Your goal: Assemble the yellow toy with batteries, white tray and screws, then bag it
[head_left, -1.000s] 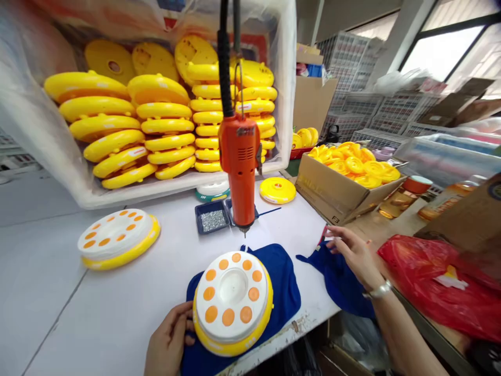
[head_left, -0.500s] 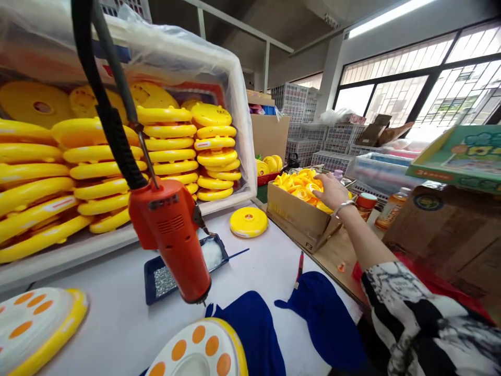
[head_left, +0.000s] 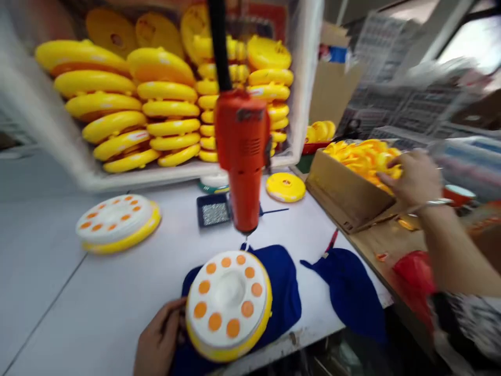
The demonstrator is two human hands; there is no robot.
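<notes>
My left hand (head_left: 160,334) grips the edge of a round yellow-rimmed disc (head_left: 229,305) with a white top and a ring of orange dots. The disc rests on a folded blue cloth (head_left: 284,297) at the table's front. An orange electric screwdriver (head_left: 242,156) hangs on its cable just above and behind the disc, not touching it. My right hand (head_left: 413,177) is over a cardboard box (head_left: 344,190), its fingers on a heap of yellow plastic pieces (head_left: 362,159). Motion blur hides whether those fingers hold a piece.
A second dotted disc (head_left: 117,224) lies to the left. A tray of screws (head_left: 213,213) and a yellow lid (head_left: 285,187) sit behind the cloth. A plastic-lined bin of stacked yellow discs (head_left: 168,104) stands at the back. Another blue cloth (head_left: 350,292) lies to the right.
My right hand has moved from beside the blue cloth to the yellow pieces in the box. The view swung right, then returned. The left hand and disc stay in place.
</notes>
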